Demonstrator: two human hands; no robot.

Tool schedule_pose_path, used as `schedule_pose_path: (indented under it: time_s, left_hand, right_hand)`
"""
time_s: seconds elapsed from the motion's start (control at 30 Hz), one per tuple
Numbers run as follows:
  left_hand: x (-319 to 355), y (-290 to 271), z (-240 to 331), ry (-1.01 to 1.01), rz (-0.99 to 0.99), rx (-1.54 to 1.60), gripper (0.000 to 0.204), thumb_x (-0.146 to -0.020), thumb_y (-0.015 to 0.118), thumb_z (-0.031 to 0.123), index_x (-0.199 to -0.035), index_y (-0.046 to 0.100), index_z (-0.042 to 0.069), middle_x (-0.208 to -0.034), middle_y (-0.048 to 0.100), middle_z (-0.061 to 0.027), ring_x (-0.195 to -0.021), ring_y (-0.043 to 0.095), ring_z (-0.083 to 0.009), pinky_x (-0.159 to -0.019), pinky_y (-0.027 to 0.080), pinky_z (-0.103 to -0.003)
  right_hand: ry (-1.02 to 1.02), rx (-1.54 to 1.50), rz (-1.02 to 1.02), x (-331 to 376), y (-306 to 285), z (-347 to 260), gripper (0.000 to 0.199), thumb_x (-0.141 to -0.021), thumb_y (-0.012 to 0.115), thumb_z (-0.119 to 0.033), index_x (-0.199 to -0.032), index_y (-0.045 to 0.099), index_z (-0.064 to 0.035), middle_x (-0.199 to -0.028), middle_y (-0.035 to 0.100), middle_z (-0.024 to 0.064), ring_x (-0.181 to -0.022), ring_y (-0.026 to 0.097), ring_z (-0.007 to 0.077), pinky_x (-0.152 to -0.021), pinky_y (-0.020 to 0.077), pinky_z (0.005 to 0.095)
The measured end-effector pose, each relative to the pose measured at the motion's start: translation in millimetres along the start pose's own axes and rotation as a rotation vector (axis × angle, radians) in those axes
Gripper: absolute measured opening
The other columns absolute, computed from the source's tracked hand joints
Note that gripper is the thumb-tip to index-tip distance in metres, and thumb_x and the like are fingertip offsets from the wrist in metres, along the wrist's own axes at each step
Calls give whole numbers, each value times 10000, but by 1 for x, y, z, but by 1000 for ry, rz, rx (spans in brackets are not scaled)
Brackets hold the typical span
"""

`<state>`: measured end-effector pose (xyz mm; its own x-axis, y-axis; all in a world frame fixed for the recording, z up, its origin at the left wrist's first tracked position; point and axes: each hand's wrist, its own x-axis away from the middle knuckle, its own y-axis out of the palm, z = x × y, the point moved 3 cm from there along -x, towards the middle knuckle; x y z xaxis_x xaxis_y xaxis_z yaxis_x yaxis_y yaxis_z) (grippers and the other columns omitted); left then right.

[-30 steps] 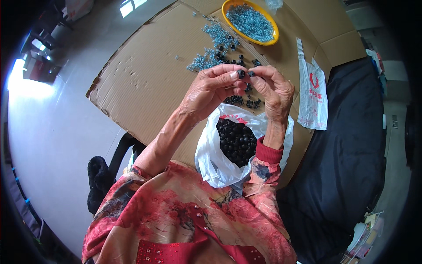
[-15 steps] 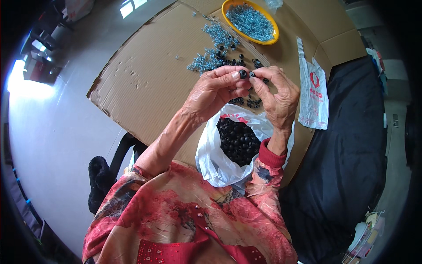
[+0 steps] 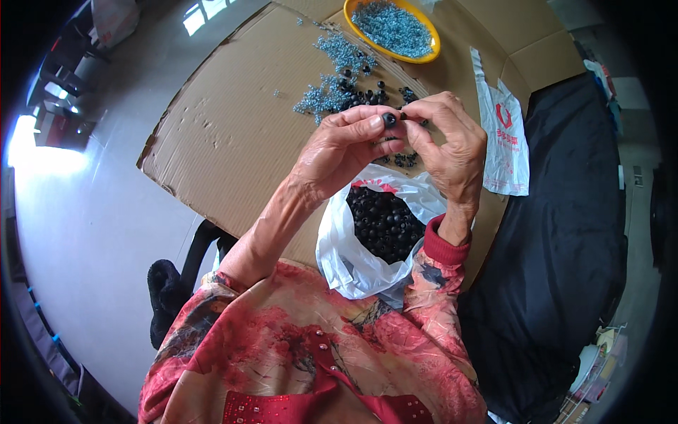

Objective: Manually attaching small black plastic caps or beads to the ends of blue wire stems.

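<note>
Between the thumb and fingers of my left hand (image 3: pixel 339 145) is a round black bead (image 3: pixel 389 121), its hole facing up. Close beside it, my right hand (image 3: pixel 452 141) pinches a smaller dark piece (image 3: pixel 403 116), mostly covered by the fingertips. Both hands are raised over the cardboard, almost touching. Below them an opened white plastic bag (image 3: pixel 337 258) holds many loose black beads (image 3: pixel 385 222). Just beyond the hands, more black beads (image 3: pixel 367 97) lie scattered, some next to small blue pieces (image 3: pixel 319 97).
At the far side a yellow bowl (image 3: pixel 419 59) is filled with small blue pieces (image 3: pixel 395 30). Another blue heap (image 3: pixel 344 51) lies near it on the cardboard (image 3: pixel 219 127). A flattened white bag (image 3: pixel 505 155) rests at right, beside black fabric (image 3: pixel 558 233).
My right hand has shifted slightly right, and its fingertips now cover more of the small piece. The left hand keeps its bead. The whole view has shifted slightly.
</note>
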<state>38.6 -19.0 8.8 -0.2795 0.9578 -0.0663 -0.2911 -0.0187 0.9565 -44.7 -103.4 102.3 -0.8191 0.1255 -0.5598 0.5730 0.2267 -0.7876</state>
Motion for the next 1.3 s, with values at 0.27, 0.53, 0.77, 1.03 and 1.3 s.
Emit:
schedule_pose_path:
  time_s: [0.27, 0.53, 0.77, 1.03, 1.3]
  left_hand:
    - [-4, 0, -8, -22, -118, 97, 263, -838, 579, 174, -1058, 547, 34, -1002, 593, -75, -967, 552, -203, -926, 387, -427]
    - [-7, -2, -8, -12, -92, 121, 244, -877, 527, 150, -1060, 538, -12, -974, 583, -87, -925, 564, -187, -918, 429, -393]
    - [-7, -8, -10, -19, -79, 59, 260, -866, 545, 165, -1077, 539, 14, -962, 599, -83, -898, 578, -197, -838, 465, -396]
    - [-6, -9, -11, 16, -45, 26, 231, -859, 552, 114, -1069, 566, 20, -903, 619, -67, -836, 596, -178, -799, 493, -373]
    - [-5, -4, -9, 89, 72, -69, 207, -835, 586, 83, -1023, 586, -2, -886, 623, -89, -788, 617, -182, -773, 525, -336]
  right_hand:
    - [141, -258, 117, 5, 2, 9, 150, -677, 643, 7, -823, 626, -25, -805, 599, 77, -741, 598, 215, -656, 483, 295]
    - [127, -186, 123, 6, 8, 15, 122, -687, 639, 2, -805, 610, -12, -820, 600, 81, -761, 595, 206, -690, 473, 299]
    - [311, -729, 187, 16, 11, 26, 119, -747, 651, -21, -853, 608, 11, -876, 603, 83, -832, 558, 137, -738, 439, 243]
    - [367, -728, 171, 15, 15, 23, 122, -739, 661, -28, -846, 611, 4, -836, 605, 64, -796, 562, 126, -721, 441, 241]
    - [342, -532, 149, 13, 12, 18, 111, -732, 669, -45, -820, 617, -2, -781, 597, 64, -745, 572, 133, -674, 452, 251]
